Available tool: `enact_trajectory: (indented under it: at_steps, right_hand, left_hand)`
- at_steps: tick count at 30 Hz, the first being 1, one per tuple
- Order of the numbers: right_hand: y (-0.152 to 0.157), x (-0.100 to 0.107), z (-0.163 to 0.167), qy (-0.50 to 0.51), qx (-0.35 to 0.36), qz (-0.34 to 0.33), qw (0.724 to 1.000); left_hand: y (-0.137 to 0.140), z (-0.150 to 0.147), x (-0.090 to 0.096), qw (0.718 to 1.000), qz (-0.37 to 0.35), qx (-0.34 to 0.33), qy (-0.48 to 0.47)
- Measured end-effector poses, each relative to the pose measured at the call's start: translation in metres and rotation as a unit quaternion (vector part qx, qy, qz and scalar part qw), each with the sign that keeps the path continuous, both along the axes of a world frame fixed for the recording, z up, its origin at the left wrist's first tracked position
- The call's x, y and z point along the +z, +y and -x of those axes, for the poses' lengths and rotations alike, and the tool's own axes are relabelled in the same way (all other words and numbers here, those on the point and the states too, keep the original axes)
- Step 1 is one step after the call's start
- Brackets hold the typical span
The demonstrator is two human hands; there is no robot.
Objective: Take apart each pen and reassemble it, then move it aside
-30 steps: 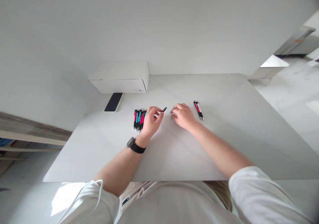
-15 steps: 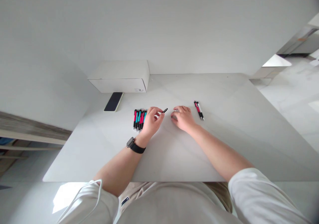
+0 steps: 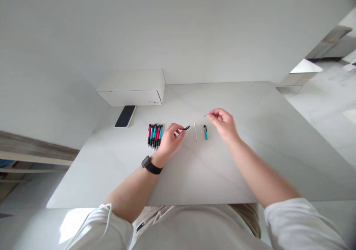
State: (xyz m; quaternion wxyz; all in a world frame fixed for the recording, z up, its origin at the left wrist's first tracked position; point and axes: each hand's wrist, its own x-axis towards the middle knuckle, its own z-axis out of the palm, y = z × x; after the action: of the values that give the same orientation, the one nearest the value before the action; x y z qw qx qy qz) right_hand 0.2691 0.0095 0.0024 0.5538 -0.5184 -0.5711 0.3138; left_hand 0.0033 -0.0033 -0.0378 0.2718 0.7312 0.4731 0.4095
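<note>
Between thumb and fingers, my left hand (image 3: 172, 137) holds a black pen grip section (image 3: 187, 127) that points up to the right. My right hand (image 3: 224, 124) pinches a tiny thin piece (image 3: 205, 115), which looks like a pen spring, raised over the table. A thin white refill (image 3: 195, 132) lies between the hands. Beside it are a very small white bit (image 3: 201, 131) and a teal pen barrel (image 3: 205, 133) with a black clip. Close to my left hand, several red and teal pens (image 3: 154, 136) lie side by side.
A white box (image 3: 130, 97) stands against the wall at the back left of the white table (image 3: 194, 179). In front of the box lies a phone (image 3: 125, 116). A black watch (image 3: 151, 165) is on my left wrist.
My right hand has moved up and right with the tiny piece, uncovering the refill and teal barrel. It now covers the place where two pens lay. My left hand keeps the grip section.
</note>
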Motion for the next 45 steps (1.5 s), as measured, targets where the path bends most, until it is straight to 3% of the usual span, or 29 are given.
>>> enact_trajectory:
  at_steps: [3,7,17,45]
  right_hand:
    - [-0.012,-0.024,0.018,0.034,0.051,0.064,0.996]
    - [-0.023,-0.04,0.032,0.007,0.048,0.067,0.997]
    - [-0.035,-0.042,0.032,-0.033,0.047,0.055,0.997]
    - [-0.038,-0.036,0.036,-0.091,0.056,0.003,0.994]
  left_hand:
    - [-0.002,-0.001,0.0,1.0,-0.001,-0.011,0.005]
    - [-0.004,-0.002,0.002,0.999,0.0,-0.035,0.012]
    - [-0.007,-0.005,0.003,0.997,0.008,-0.071,0.019]
    - [-0.008,-0.005,0.007,0.996,0.025,-0.078,0.036]
